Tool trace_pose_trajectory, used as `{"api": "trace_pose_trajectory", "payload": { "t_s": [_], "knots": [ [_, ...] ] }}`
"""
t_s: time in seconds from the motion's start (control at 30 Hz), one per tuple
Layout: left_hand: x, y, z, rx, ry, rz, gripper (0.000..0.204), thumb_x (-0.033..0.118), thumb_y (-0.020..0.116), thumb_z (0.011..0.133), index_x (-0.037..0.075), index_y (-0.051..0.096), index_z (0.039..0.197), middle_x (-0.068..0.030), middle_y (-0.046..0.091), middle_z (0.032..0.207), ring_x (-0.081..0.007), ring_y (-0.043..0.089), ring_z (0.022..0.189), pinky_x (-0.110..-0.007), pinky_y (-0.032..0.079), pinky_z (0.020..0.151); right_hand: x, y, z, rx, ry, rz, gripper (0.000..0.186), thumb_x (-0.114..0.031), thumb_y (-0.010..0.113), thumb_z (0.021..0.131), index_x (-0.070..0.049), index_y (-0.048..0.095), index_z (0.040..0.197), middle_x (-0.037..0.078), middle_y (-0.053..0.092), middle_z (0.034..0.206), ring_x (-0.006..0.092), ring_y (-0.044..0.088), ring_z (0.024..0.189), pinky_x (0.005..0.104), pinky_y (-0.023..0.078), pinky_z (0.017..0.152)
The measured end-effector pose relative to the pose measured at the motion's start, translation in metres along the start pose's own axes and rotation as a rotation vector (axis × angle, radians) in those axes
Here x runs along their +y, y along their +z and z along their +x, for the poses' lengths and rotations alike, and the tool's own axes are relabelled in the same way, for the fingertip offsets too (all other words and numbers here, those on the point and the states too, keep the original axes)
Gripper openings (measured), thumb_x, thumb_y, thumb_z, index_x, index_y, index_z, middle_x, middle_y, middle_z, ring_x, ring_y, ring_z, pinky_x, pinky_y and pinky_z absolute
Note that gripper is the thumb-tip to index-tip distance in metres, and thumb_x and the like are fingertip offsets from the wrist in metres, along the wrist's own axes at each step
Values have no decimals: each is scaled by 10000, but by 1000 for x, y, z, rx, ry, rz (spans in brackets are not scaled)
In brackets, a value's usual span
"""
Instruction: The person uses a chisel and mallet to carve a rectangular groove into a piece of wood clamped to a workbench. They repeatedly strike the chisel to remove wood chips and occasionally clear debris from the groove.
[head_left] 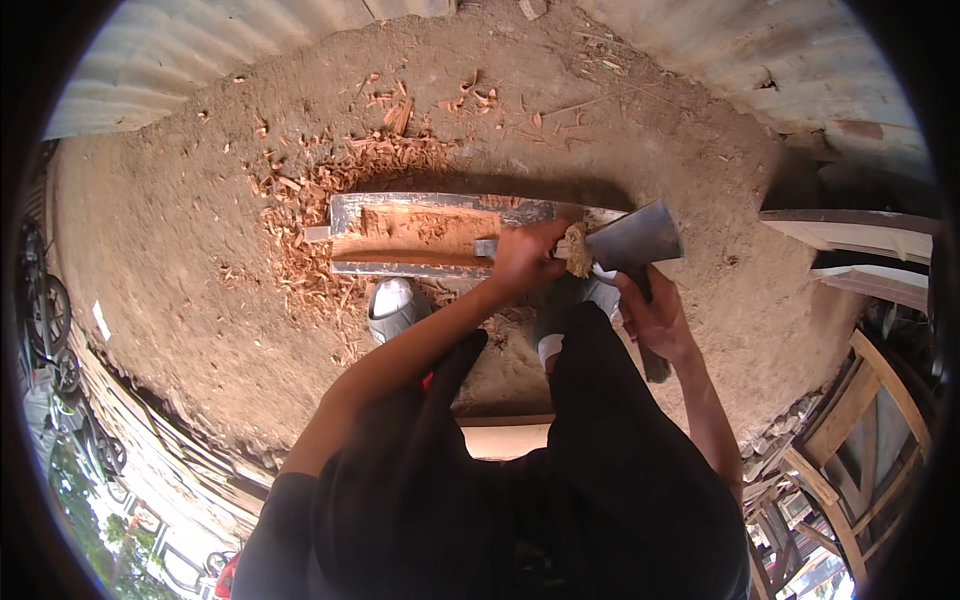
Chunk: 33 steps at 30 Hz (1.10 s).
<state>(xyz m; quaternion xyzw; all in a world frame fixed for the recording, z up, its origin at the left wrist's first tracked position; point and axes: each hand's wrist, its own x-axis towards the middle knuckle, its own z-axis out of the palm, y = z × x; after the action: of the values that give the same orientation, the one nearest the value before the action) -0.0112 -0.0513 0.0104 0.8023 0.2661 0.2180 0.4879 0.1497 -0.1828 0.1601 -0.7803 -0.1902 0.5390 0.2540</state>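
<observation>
A long hollowed wooden piece [390, 240] with a weathered grey rim lies crosswise before me, with reddish chips inside. My left hand [525, 260] is closed around a chisel over its right part; the chisel's metal end [485, 247] points left into the hollow, and its frayed top [575, 250] sticks out rightward. My right hand [650, 315] grips the dark handle of an axe, whose broad metal blade [635, 235] is beside the chisel's top; whether they touch I cannot tell. My two light shoes [390, 305] show below the wood.
Reddish shavings [310, 180] litter the dirt floor [180, 290]. Corrugated sheets [840, 70] edge the top. Boards [840, 225] stand at the right, wooden frames [870, 400] at the lower right. Wheeled vehicles [55, 330] and long timber strips [150, 420] line the left.
</observation>
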Motion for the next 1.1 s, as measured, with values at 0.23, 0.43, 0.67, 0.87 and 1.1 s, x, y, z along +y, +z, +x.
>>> {"api": "trace_pose_trajectory", "payload": {
  "t_s": [0.23, 0.43, 0.67, 0.87, 1.1],
  "knots": [
    [-1, 1, 0, 14, -8, 11, 322, 117, 735, 631, 83, 599, 921, -140, 669, 782, -380, 676, 717, -463, 535, 605, 16, 15, 0, 99, -45, 26, 295, -276, 623, 1046, 8, 556, 1006, 60, 577, 650, 137, 567, 507, 310, 452, 453],
    [-1, 3, -2, 31, 24, -21, 315, 121, 744, 633, 94, 597, 909, -137, 667, 773, -379, 674, 704, -461, 533, 596, 19, 12, -12, 146, -78, 133, 291, -275, 615, 1050, 10, 562, 1034, 64, 578, 644, 142, 557, 484, 317, 445, 447],
    [-2, -8, -1, -8, 52, 17, 307, 124, 750, 644, 95, 587, 903, -136, 659, 756, -378, 673, 700, -464, 529, 591, 13, 4, -9, 122, -36, 146, 290, -257, 630, 1039, 21, 570, 1099, 80, 597, 644, 144, 571, 494, 320, 447, 448],
    [2, -3, -1, -16, 42, 20, 297, 122, 743, 646, 94, 581, 893, -139, 655, 752, -382, 670, 704, -470, 523, 588, 21, 9, 4, 61, -60, -67, 287, -260, 623, 1044, 20, 557, 1041, 73, 601, 647, 146, 574, 506, 320, 446, 454],
    [3, -1, -1, 4, 29, -7, 271, 112, 729, 645, 86, 590, 876, -137, 654, 751, -392, 666, 705, -475, 521, 587, 17, 23, -5, 136, -88, 58, 349, -336, 617, 1042, 2, 540, 1007, 51, 543, 603, 136, 543, 476, 301, 435, 437]
  ]
}}
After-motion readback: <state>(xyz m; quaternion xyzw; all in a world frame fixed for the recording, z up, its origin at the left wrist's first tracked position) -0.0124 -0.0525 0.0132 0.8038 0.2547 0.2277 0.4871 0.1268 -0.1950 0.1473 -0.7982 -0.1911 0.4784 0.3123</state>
